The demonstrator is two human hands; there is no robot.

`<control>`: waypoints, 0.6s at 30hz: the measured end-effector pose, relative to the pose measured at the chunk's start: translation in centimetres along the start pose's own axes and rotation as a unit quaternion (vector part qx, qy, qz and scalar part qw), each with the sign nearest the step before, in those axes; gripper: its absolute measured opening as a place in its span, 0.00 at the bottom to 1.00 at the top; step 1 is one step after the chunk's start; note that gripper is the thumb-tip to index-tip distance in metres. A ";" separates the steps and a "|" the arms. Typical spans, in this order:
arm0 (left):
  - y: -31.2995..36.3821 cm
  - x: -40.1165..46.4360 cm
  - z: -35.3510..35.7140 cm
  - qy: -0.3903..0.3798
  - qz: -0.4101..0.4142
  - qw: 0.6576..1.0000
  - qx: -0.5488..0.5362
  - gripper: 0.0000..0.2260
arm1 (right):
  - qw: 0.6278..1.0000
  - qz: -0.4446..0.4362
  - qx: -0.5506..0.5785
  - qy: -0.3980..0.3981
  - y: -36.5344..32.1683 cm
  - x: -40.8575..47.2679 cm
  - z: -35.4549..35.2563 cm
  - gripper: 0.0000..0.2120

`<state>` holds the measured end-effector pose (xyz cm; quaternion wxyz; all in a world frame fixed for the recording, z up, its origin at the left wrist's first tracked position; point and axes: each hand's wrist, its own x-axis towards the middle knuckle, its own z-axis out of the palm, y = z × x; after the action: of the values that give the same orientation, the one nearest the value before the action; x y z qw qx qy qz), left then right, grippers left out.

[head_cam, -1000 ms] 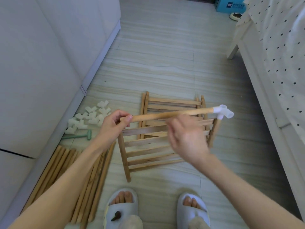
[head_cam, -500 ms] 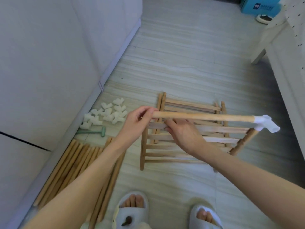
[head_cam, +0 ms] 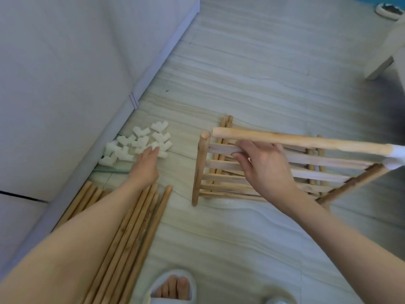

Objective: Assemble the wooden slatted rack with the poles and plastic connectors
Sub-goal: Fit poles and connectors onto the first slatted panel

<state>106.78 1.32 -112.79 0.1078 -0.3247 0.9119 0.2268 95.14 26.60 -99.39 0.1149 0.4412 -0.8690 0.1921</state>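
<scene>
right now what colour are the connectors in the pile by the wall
White, all of the connectors; seen in the head view, the only one.

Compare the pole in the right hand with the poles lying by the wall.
The held pole is lifted level over the slatted panel, gripped by the right hand; the floor poles lie bundled and untouched. The held pole has a white connector on its far end; the floor poles' visible ends are bare. All are round, light wood.

No text, label, brand, number or sign can be read anywhere in the view.
</scene>
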 end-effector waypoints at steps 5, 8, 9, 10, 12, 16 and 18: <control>1.1 3.2 0.8 0.019 -0.034 0.999 -0.028 0.28 | 1.000 -0.002 0.015 0.006 0.2 0.6 0.1 0.15; 1.2 3.8 1.3 0.041 -0.059 0.995 -0.065 0.22 | 1.000 0.005 0.017 -0.001 0.3 0.7 0.3 0.16; 1.2 3.6 1.5 0.044 -0.076 0.994 -0.070 0.20 | 1.000 0.007 0.017 0.001 0.3 0.7 0.3 0.16; 1.2 3.3 1.8 0.042 -0.091 0.993 -0.067 0.19 | 1.000 0.009 0.017 0.003 0.2 0.6 0.2 0.16; 1.2 2.8 2.5 0.031 -0.100 0.993 -0.050 0.17 | 1.000 0.009 0.018 0.007 -0.1 0.4 0.0 0.16; 1.5 1.5 3.3 0.040 -0.100 0.993 -0.047 0.13 | 1.000 0.004 0.023 0.006 -0.7 -0.2 -0.6 0.16; 2.1 0.5 3.1 0.073 -0.107 0.983 -0.132 0.14 | 1.000 -0.006 0.025 -0.005 -0.8 -0.5 -0.9 0.15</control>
<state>105.16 3.99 -114.95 0.0206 -0.4475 0.8395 0.3076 96.07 26.92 -98.53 0.1004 0.4503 -0.8619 0.2105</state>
